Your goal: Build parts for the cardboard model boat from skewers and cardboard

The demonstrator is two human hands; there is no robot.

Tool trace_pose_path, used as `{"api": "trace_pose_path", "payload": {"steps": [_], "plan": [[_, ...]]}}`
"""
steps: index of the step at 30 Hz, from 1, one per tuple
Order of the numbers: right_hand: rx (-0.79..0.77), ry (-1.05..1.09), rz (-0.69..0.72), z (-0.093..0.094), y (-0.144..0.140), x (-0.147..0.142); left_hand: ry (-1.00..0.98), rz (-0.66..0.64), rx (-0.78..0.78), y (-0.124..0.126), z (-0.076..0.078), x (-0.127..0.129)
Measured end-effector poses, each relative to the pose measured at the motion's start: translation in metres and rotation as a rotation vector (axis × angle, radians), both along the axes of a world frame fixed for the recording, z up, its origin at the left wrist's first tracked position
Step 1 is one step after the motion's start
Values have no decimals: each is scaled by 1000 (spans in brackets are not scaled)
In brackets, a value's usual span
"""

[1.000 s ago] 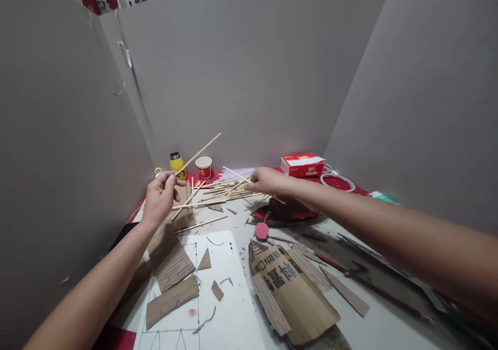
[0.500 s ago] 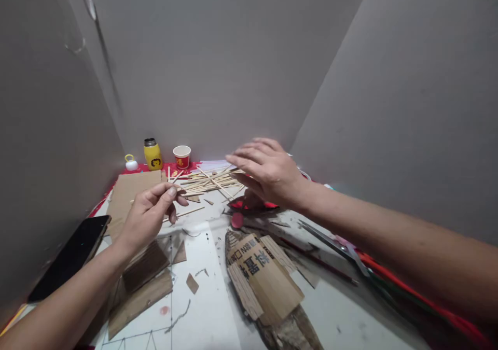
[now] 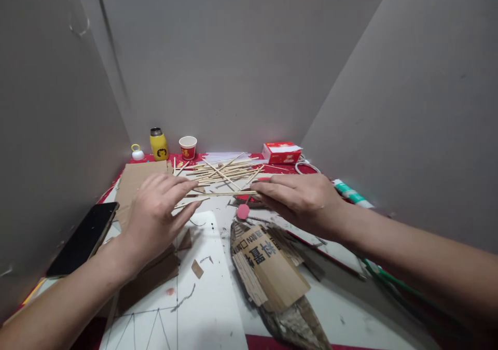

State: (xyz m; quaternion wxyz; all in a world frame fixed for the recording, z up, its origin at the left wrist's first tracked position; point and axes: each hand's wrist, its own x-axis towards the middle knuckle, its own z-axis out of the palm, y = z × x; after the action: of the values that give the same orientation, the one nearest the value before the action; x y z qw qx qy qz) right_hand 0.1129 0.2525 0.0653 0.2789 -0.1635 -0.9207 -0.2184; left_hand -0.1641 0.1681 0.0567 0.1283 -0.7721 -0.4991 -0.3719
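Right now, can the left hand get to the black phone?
Probably yes. The left hand hovers over cardboard, and the black phone lies flat just to its left by the wall with nothing on it or between them.

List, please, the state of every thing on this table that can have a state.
left hand: fingers spread, on a thin stick
right hand: flat, fingertips at the stick's other end
stick: lying level between both hands
paper cup: upright
yellow bottle: upright, capped
phone: screen dark
red box: closed
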Motion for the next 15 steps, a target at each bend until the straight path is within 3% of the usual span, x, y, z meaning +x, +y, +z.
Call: {"api": "trace_pose_path", "payload": {"steps": [4, 10, 15], "plan": [[-94, -9, -29, -3, -2, 3, -111, -32, -134, -1, -2, 0], [-192, -82, 0, -2, -9, -3, 162, -117, 54, -4, -8, 10], [-155, -156, 35, 0, -14, -16, 230, -111, 57, -11, -9, 19]]}}
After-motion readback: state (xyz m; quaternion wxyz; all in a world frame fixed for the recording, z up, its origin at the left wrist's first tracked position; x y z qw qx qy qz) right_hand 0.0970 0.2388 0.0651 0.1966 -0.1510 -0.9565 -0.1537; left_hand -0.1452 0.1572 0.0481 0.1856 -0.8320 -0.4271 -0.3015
